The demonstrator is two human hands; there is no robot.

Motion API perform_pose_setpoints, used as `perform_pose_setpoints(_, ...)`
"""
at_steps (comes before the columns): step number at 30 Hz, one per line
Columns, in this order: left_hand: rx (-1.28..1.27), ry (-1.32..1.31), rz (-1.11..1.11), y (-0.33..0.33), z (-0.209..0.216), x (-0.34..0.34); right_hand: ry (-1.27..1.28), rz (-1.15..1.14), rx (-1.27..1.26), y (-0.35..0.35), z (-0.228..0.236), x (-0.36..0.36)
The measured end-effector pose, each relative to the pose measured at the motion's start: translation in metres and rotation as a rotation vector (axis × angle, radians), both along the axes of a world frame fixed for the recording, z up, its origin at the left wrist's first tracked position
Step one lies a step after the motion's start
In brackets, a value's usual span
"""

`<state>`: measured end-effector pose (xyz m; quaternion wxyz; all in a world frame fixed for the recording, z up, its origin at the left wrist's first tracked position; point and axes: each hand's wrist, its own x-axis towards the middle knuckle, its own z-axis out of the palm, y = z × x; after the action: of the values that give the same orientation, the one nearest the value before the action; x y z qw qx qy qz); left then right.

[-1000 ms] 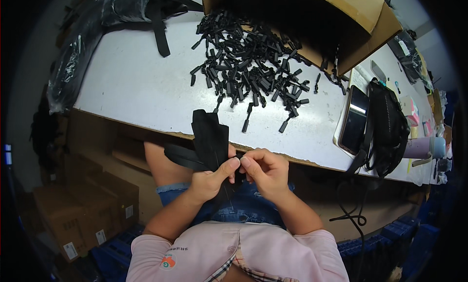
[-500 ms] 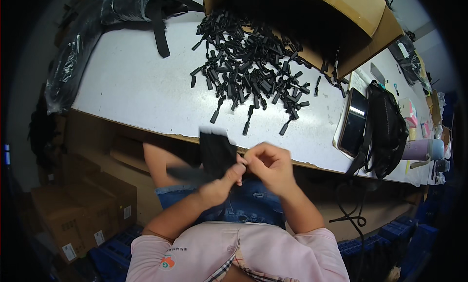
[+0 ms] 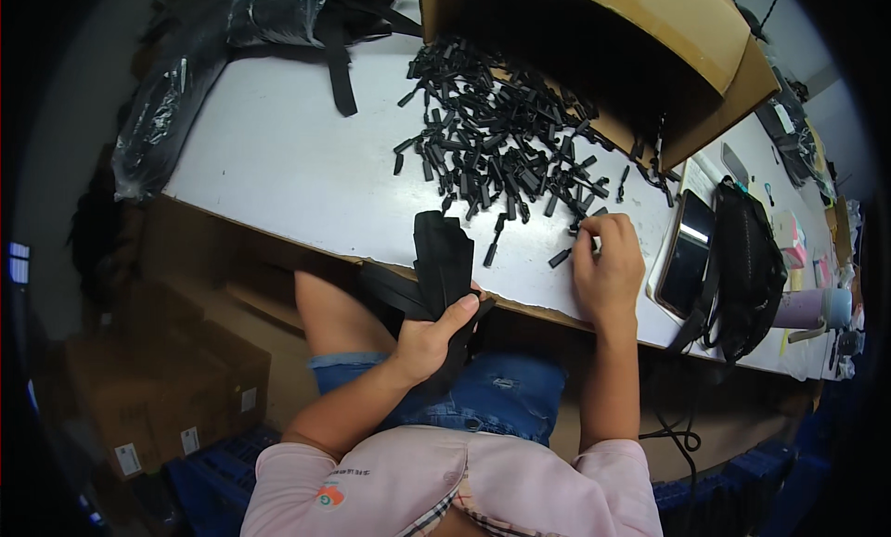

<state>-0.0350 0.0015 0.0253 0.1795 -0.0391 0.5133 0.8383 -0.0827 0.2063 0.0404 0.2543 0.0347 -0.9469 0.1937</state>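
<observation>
My left hand (image 3: 434,342) is closed around folded strips of black fabric (image 3: 444,258), which look like zipper tape. One end stands up past the thumb toward the table edge, and another part droops to the left. Over the table, my right hand (image 3: 608,263) reaches to the near right edge of a heap of small black zipper pulls (image 3: 501,147). Its thumb and fingertips are pinched on one of these pulls, which they partly cover. Just left of the fingertips lies a single zipper pull (image 3: 560,257), and farther left another loose pull (image 3: 495,240).
An open cardboard box (image 3: 715,133) stands behind the heap. On the right lie a phone (image 3: 689,258), a black bag (image 3: 747,249) and a purple bottle (image 3: 803,309). Plastic-wrapped black goods (image 3: 153,124) rest at the left. Cartons (image 3: 176,388) stand below the table.
My right hand has left the black strips beside my left hand and moved right and away to the heap's edge. The left hand keeps its hold on the strips. The whole view has shifted slightly.
</observation>
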Motion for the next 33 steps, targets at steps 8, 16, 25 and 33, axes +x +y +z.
perform_pose_setpoints(8,-0.112,0.192,0.062,0.002,-0.009,0.003,-0.062,0.018,0.2,-0.005,0.009,0.003)
perform_pose_setpoints(16,-0.184,0.204,0.06,0.003,-0.007,0.001,0.05,0.034,-0.51,-0.009,-0.004,0.005)
perform_pose_setpoints(25,-0.188,0.112,0.049,0.007,-0.003,-0.003,-0.215,0.054,-1.281,-0.014,0.003,0.0)
perform_pose_setpoints(33,-0.162,0.25,0.024,0.013,0.002,-0.001,-0.249,0.526,-0.857,-0.043,0.012,0.043)
